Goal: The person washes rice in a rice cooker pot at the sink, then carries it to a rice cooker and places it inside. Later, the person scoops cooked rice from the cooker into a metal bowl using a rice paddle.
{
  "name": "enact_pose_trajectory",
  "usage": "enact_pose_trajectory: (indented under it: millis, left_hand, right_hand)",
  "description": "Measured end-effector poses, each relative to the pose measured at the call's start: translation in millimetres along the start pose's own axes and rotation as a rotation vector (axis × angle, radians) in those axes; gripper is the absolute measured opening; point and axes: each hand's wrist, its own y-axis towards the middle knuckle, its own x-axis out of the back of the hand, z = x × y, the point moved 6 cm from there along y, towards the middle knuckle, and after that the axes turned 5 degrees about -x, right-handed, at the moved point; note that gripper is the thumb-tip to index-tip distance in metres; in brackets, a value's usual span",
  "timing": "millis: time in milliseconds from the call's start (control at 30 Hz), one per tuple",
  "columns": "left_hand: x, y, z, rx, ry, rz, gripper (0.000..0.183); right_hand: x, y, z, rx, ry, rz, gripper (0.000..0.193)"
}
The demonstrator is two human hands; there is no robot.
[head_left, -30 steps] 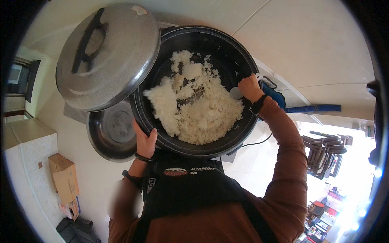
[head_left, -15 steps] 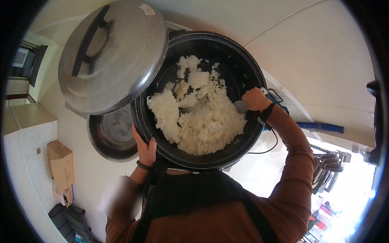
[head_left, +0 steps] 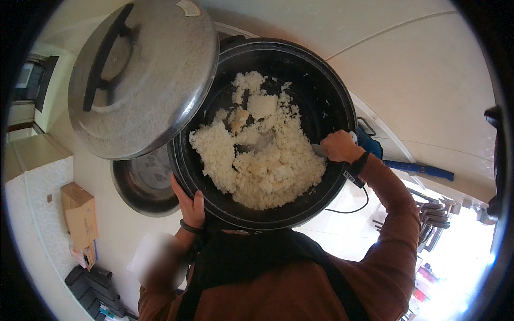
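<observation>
White cooked rice lies in loose clumps across a large black pot, one squarish lump standing near its middle. At the pot's right side my right hand is closed around a serving spoon. The spoon's grey end meets the right edge of the rice, and its white handle end shows behind my fist. My left hand holds the pot's lower left rim, its thumb and fingers against the outer edge.
A big metal lid with a black handle overlaps the pot's upper left. Below it sits a dark round pan. A cardboard box stands far left, a blue strip-like object at the right. A black cable runs beside the pot.
My right hand has moved slightly down, and the spoon's grey end has tilted into the edge of the rice. My left hand stays at the rim. The view has shifted a little.
</observation>
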Motion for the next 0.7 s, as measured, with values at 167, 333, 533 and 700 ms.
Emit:
enact_pose_trajectory:
  millis: [167,333,533,700]
  left_hand:
    - [0,-1,0,0.012,-0.003,0.018,0.078]
    - [0,2,1,-0.044,0.018,0.029,0.078]
    - [1,5,-1,-0.036,0.003,0.046,0.078]
    - [1,6,-2,-0.030,0.044,0.049,0.077]
  right_hand:
    - [9,-21,28,-0.043,0.171,-0.061,0.017]
    - [16,-35,30,-0.125,0.266,0.047,0.023]
    - [6,-33,40,-0.079,0.337,0.009,0.024]
    - [3,-36,44,-0.065,0.280,0.060,0.026]
